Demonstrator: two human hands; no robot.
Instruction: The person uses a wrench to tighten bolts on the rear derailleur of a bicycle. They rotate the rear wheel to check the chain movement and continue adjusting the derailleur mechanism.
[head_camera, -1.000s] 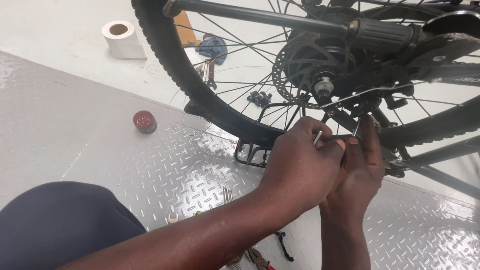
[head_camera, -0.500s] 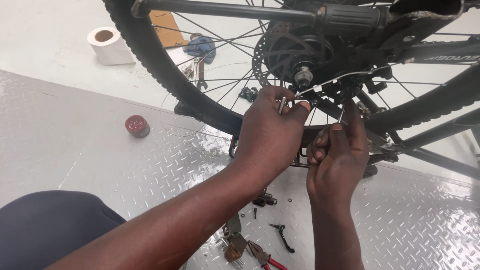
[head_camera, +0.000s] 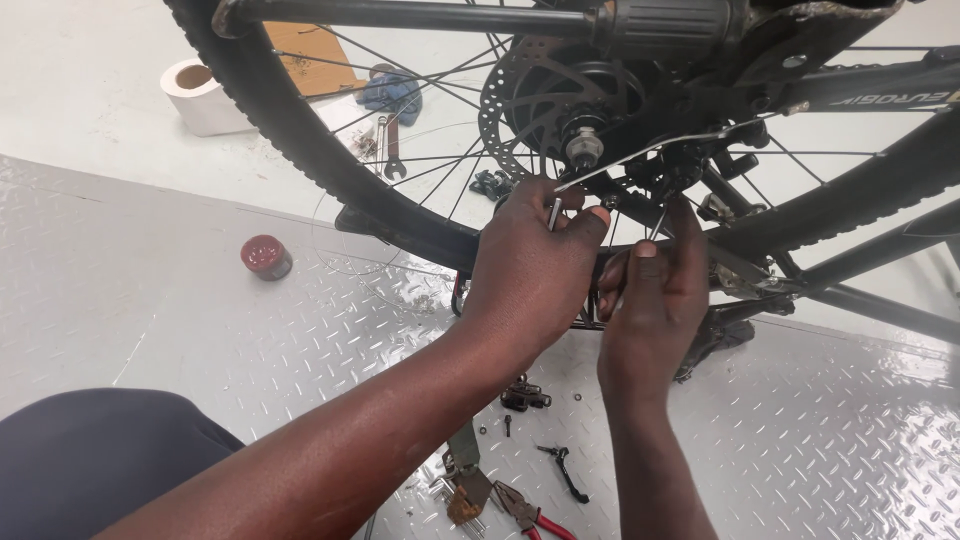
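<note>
I'm gripping a small silver hex key (head_camera: 555, 212) in my left hand (head_camera: 530, 265), its short end sticking up just below the rear wheel's axle nut (head_camera: 585, 148). My right hand (head_camera: 655, 290) is pinching a thin metal rod (head_camera: 657, 222), slanting upward toward the black brake caliper (head_camera: 680, 165), just right of that nut.

My fingers (head_camera: 590, 225) are hemmed in below the brake disc (head_camera: 520, 100): spokes (head_camera: 440, 180), tyre (head_camera: 300, 150) and frame tubes (head_camera: 860, 290) block around it; left of it stays open.
</note>
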